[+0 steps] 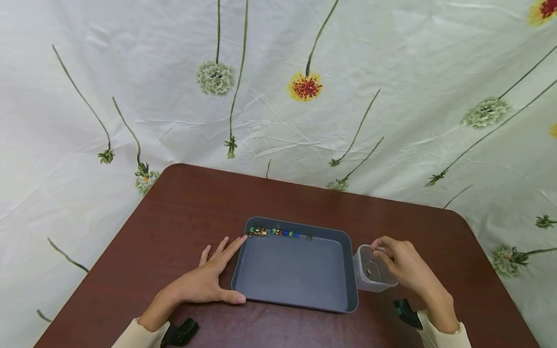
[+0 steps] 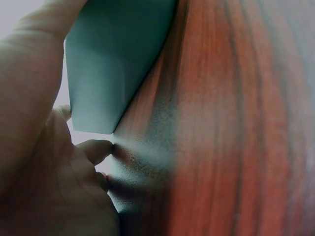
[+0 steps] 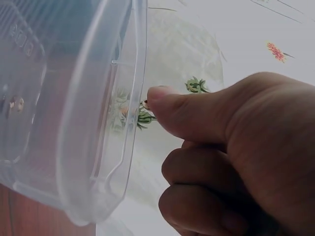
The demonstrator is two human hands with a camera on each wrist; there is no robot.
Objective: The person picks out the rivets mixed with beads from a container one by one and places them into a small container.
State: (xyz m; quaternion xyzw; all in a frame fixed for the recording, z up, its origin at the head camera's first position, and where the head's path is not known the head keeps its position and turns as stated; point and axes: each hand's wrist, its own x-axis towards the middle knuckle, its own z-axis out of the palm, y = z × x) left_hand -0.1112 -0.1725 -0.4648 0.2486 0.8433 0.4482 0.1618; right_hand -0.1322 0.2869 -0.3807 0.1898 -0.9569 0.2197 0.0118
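A grey-blue tray [image 1: 296,275] lies on the table with several small shiny beads [image 1: 285,233] in a row along its far inner edge, green, blue, amber and gold. Spread over the tray's left side is my left hand [image 1: 204,282], index fingertip at the far left corner and thumb by the near left corner. My right hand [image 1: 406,266] pinches a small brownish bead [image 1: 374,249] between thumb and index finger, over the rim of a clear plastic container [image 1: 376,286]. Inside that container lies another brownish bead [image 1: 368,272], also visible through its wall in the right wrist view.
The container stands right against the tray's right side. Both sit on a dark red-brown wooden table [image 1: 209,198] with rounded far corners. Behind it hangs a white cloth [image 1: 183,130] printed with flowers. Dark devices [image 1: 406,314] are strapped at both wrists.
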